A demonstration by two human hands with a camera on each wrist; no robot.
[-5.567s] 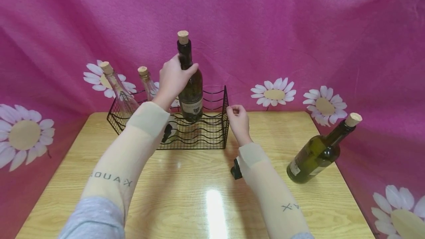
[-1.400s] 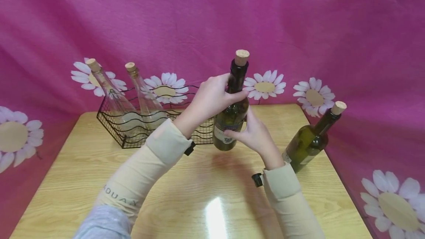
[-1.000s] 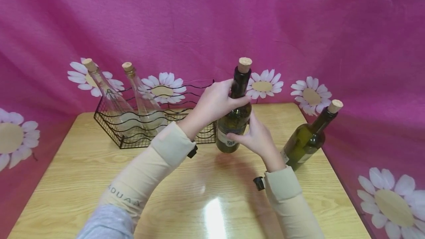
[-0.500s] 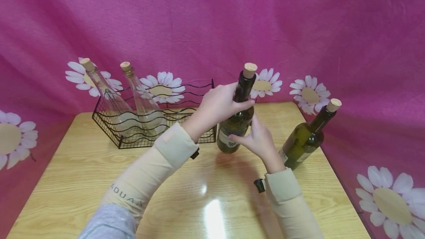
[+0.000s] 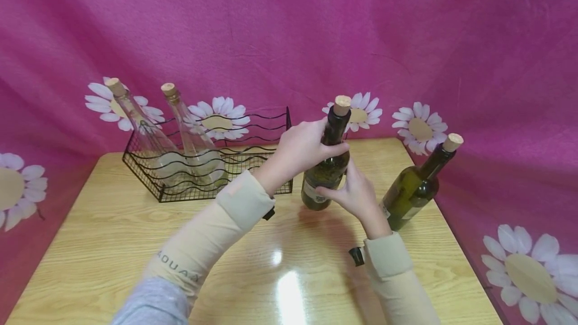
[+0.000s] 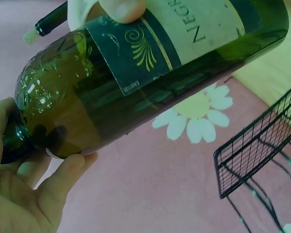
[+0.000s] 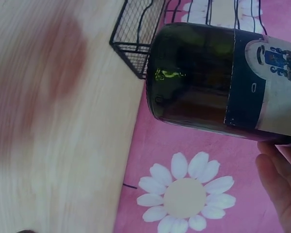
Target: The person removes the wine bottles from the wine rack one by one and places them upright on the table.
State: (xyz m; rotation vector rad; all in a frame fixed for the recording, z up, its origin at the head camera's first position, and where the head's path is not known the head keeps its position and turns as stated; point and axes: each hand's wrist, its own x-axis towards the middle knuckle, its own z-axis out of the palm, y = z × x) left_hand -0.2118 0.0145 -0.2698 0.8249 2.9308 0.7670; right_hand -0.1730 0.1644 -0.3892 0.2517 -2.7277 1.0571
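A dark green corked wine bottle [image 5: 326, 172] is held upright, slightly tilted, to the right of the wire rack. My left hand [image 5: 301, 145] grips it round the neck and shoulder, thumb across the front. Lower down, my right hand [image 5: 357, 193] holds the body from the right, its thumb on the label. That label fills the top of the left wrist view, where my left hand [image 6: 31, 187] wraps the neck. In the right wrist view the bottle's base [image 7: 194, 73] appears raised off the table, and only part of my right hand [image 7: 281, 177] shows.
The black wire rack [image 5: 198, 192] stands at the back left, with two clear corked bottles [image 5: 151, 137] leaning in its left part. Another green corked bottle [image 5: 413, 187] stands at the right of the wooden table [image 5: 253, 285]. A pink floral cloth [image 5: 289, 29] hangs behind.
Earlier, my left hand held the bottle above the rack while my right touched the rack's side. The bottle has since moved right and down, and my right hand has taken hold of its body.
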